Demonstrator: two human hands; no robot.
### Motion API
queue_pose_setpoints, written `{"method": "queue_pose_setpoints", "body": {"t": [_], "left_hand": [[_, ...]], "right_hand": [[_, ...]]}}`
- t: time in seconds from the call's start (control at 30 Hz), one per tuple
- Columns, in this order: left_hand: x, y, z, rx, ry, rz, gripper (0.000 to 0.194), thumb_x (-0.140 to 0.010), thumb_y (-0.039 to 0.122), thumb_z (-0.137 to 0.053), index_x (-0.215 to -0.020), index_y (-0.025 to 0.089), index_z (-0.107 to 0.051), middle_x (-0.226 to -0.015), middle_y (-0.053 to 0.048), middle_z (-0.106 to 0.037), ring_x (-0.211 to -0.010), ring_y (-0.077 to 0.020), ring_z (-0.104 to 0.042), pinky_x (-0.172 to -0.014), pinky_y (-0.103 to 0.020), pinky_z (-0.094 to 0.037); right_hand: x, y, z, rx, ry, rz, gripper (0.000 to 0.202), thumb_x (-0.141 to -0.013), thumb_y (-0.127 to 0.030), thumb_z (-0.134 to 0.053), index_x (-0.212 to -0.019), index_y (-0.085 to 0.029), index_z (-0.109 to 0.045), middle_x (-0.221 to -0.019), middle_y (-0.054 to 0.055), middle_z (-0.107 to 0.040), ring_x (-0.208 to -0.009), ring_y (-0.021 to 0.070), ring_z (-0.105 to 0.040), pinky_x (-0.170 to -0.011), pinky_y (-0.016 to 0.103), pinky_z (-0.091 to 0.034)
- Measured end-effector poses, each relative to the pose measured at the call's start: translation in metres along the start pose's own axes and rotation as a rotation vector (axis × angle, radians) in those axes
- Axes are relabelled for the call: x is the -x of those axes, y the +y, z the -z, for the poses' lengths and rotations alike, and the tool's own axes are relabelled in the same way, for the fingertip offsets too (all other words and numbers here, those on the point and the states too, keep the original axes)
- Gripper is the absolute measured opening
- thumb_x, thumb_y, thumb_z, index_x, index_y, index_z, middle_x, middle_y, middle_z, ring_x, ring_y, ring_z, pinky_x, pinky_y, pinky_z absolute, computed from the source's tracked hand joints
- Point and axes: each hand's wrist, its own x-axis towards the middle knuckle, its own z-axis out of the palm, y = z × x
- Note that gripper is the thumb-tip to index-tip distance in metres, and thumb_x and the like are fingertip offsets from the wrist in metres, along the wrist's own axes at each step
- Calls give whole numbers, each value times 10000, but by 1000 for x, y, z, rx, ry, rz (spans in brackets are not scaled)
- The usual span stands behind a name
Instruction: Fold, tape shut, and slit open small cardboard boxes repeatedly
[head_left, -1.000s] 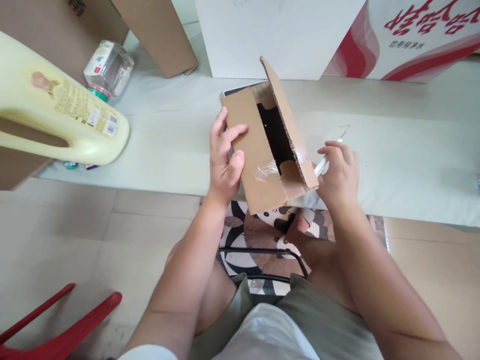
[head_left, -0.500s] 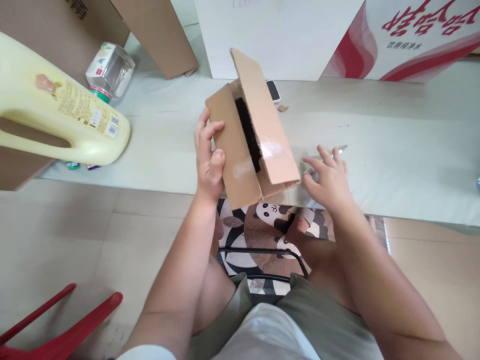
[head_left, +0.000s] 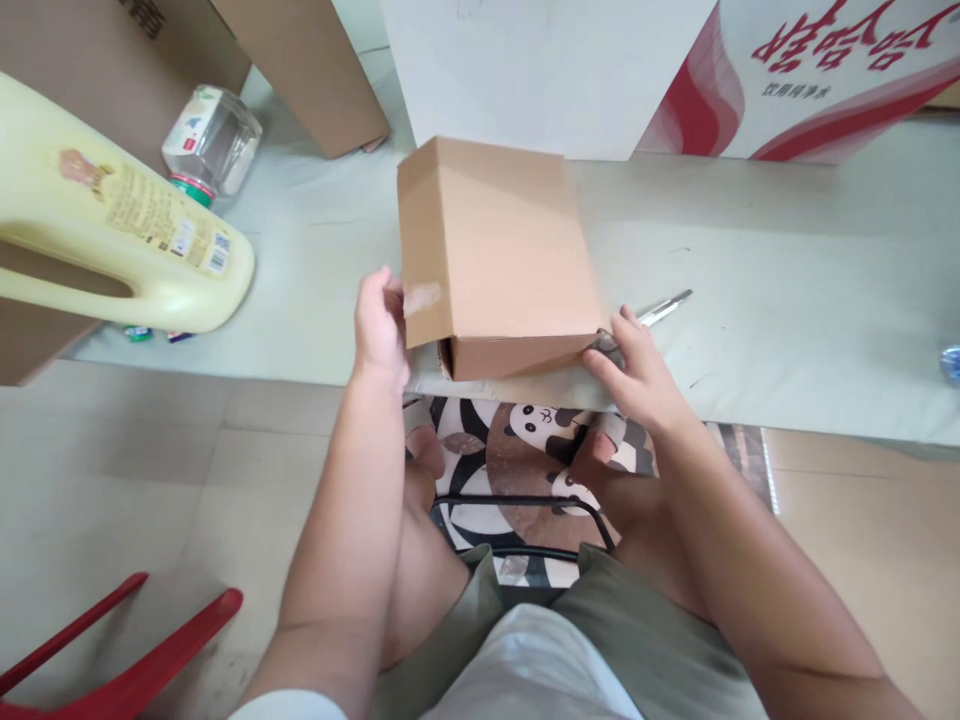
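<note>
A brown cardboard box [head_left: 517,240] is at the middle of the table's near side, its broad plain face up. A flap with a strip of clear tape folds down along its left side. My left hand [head_left: 381,325] is closed at that side, its fingers partly hidden by the flap. At the box's near right corner is my right hand [head_left: 637,370], fingers apart, the thumb close to or touching the cardboard. Under and beyond its fingers lies a pointed silver tool [head_left: 666,307], probably scissors; its handle end is partly covered.
Left stand a large yellow jug [head_left: 150,220] and a clear jar [head_left: 217,140] with a green lid. A white and red carton [head_left: 525,80] lines the back. The table's near edge runs above my knees; red stool legs [head_left: 180,650] show lower left.
The box has turned over and come down, so its dark opening no longer shows and it covers the phone. My left hand shifted left and lower; my right hand moved slightly toward the box.
</note>
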Motion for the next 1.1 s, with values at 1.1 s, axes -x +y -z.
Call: {"method": "queue_pose_setpoints", "body": {"t": [1.1], "left_hand": [[13, 17, -10, 90, -106, 69, 359, -810, 568, -587, -885, 221, -645, -1073, -121, -738, -1328, -365, -579, -1050, -459, -523]], "right_hand": [[-11, 14, -18, -532, 204, 163, 723, -790, -537, -779, -1409, -329, -469, -1218, 76, -642, -1244, 284, -618, -1128, 534, -493]]}}
